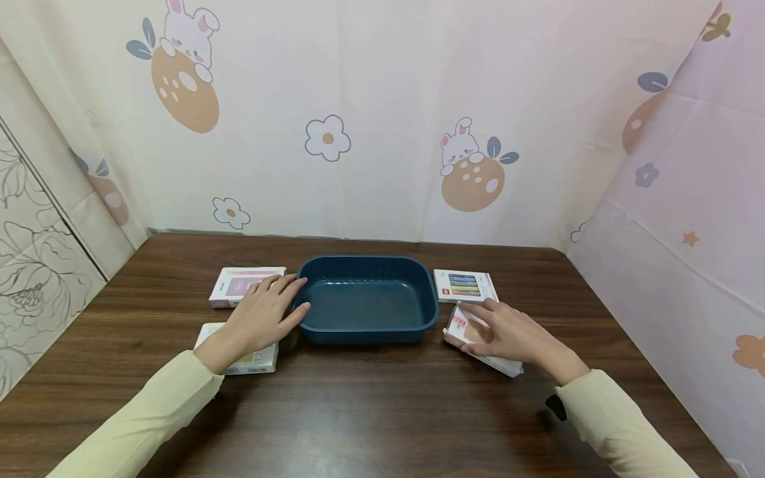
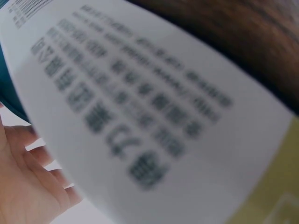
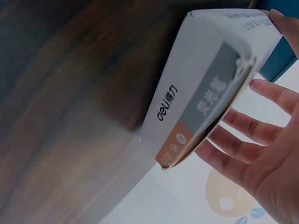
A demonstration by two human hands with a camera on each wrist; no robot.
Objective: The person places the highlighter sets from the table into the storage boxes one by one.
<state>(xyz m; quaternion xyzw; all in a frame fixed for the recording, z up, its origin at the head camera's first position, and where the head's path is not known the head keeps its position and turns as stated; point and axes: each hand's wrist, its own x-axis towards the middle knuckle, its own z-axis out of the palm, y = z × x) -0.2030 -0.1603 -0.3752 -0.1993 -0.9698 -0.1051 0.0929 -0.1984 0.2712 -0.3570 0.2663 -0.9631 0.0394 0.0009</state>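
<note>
Head view: the left hand [image 1: 263, 317] rests its extended fingers at the left rim of the blue tray [image 1: 367, 336], apparently steadying it, while the right hand [image 1: 509, 335] grips a white box [image 3: 205, 88] right of the tray, presumably spanning it for control.

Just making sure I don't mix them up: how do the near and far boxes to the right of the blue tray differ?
The near box is turned askew to the blue tray, while the far box sits closer to square with it. The right hand grips the near box; the far box is not held. The far box shows coloured stripes, the near box red lettering. Both are largely white.
</note>
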